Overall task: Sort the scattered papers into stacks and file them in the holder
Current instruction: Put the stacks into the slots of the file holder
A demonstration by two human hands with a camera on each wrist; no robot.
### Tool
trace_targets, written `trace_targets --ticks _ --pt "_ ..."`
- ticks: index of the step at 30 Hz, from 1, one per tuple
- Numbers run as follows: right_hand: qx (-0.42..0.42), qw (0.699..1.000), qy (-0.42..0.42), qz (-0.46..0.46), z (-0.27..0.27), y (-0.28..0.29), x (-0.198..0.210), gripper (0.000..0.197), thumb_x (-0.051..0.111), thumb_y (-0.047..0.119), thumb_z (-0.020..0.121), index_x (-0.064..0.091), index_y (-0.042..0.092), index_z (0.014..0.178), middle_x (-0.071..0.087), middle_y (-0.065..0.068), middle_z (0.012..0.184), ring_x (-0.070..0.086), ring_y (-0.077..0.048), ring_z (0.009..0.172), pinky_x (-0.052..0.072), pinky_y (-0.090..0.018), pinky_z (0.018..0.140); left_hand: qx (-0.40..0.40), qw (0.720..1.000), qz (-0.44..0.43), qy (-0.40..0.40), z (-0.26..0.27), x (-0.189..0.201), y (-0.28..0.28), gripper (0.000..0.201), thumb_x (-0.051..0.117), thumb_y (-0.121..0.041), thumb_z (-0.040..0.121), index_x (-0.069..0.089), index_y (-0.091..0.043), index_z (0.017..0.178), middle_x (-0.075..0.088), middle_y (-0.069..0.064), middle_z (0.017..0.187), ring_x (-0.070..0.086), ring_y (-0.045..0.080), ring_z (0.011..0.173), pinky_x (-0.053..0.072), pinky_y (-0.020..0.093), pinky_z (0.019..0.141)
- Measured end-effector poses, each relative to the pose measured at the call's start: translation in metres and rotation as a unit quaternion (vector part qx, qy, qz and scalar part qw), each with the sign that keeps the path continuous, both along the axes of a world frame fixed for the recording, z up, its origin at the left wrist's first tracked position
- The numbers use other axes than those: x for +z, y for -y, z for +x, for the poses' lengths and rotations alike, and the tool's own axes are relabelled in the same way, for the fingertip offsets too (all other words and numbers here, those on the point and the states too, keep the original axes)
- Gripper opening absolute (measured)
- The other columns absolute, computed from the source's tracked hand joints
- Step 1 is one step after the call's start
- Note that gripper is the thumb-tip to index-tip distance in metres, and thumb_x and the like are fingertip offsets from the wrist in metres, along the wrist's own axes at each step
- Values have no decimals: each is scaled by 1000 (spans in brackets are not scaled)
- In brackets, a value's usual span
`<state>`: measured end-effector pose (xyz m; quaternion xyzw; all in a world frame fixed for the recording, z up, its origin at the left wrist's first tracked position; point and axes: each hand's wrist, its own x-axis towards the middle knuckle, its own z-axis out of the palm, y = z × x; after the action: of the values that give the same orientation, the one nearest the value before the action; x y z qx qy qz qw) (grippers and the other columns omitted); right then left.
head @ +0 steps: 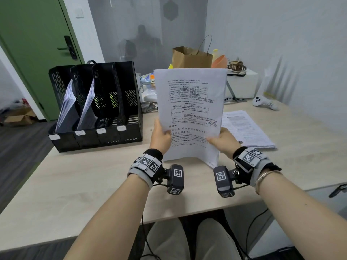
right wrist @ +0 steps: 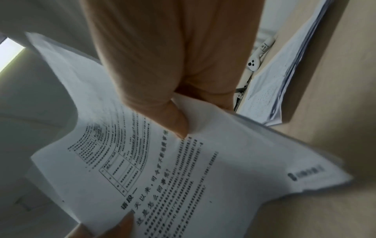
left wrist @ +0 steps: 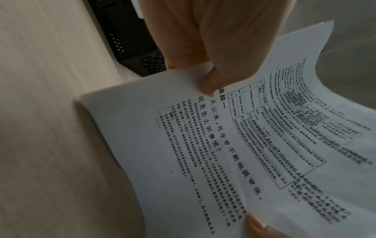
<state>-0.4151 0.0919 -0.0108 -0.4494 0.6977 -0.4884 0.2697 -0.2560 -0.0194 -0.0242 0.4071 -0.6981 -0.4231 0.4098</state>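
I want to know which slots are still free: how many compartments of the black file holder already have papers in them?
2. The two left compartments of the file holder each hold leaning papers: first, second. The two right compartments look empty, though their bottoms are partly hidden.

On the desk (head: 93, 175) the holder (head: 97, 109) stands left, papers in its two leftmost slots; a paper stack (head: 246, 128) lies right; a bag (head: 191, 57) behind.

The held paper (head: 189, 109) bears a heading, "语段一".
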Motion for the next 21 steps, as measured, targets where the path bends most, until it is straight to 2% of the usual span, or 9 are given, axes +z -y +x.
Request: trace_targets --ticks 2,5,6,10,14,16,17,19,21 --pt "-6 1000 -1 -6 -1 1 2 29 56 -2 87 62 3 115 63 -9 109 58 -22 99 47 -34 87 -6 1000 0 -2 -1 2 1 34 44 5 92 36 -8 123 53 0 110 51 13 103 43 17 82" --pt "-14 999 4 -32 -9 9 17 27 60 -3 85 62 5 111 64 -9 111 62 -23 97 50 -36 88 5 999 -31 -33 -2 21 2 21 44 -2 94 38 -9 113 51 -5 98 53 11 92 42 4 60" --pt "-16 999 5 -45 -12 12 23 26 61 -3 85 63 6 109 65 -13 112 63 -26 98 51 -40 90 11 998 -45 -43 -3 30 3 19 44 -4 96 39 -8 114 51 -6 96 53 11 90 42 6 59" --pt "-21 994 22 -101 -16 20 40 28 60 -4 86 62 3 113 66 -14 110 65 -28 99 52 -43 91 24 994 -71 -80 -9 53 8 13 42 -11 98 41 -7 111 55 1 106 53 14 95 41 22 75" --pt "-2 989 6 -148 -19 21 47 28 64 -2 83 63 6 110 67 -12 109 67 -21 94 54 -36 86 54 987 -133 -67 -2 69 20 7 41 -12 99 44 -8 104 56 5 104 55 21 95 42 26 75" --pt "-24 982 17 -187 -26 19 53 21 65 -3 82 65 10 99 68 -9 102 67 -11 85 56 -28 79 78 982 -170 -34 5 84 28 12 42 -18 98 48 -9 101 58 4 97 58 29 96 46 39 84" --pt "-37 978 32 -201 -31 17 57 19 66 -3 82 65 13 92 68 -8 98 67 -12 82 57 -27 77 91 978 -186 -11 9 93 30 13 43 -22 98 50 -11 99 59 2 93 58 28 95 45 43 88" --pt "-28 978 53 -198 -39 13 58 16 68 -2 80 64 13 85 68 -9 93 67 -20 84 58 -31 78 102 967 -227 60 17 111 30 14 42 -28 98 50 -17 97 60 -1 91 58 26 93 40 43 93" --pt "12 987 38 -154 -41 10 50 14 70 1 79 66 10 89 70 -6 93 67 -22 85 57 -34 80 75 949 -273 137 23 125 28 17 42 -28 98 50 -14 98 60 3 96 56 27 98 37 42 95"
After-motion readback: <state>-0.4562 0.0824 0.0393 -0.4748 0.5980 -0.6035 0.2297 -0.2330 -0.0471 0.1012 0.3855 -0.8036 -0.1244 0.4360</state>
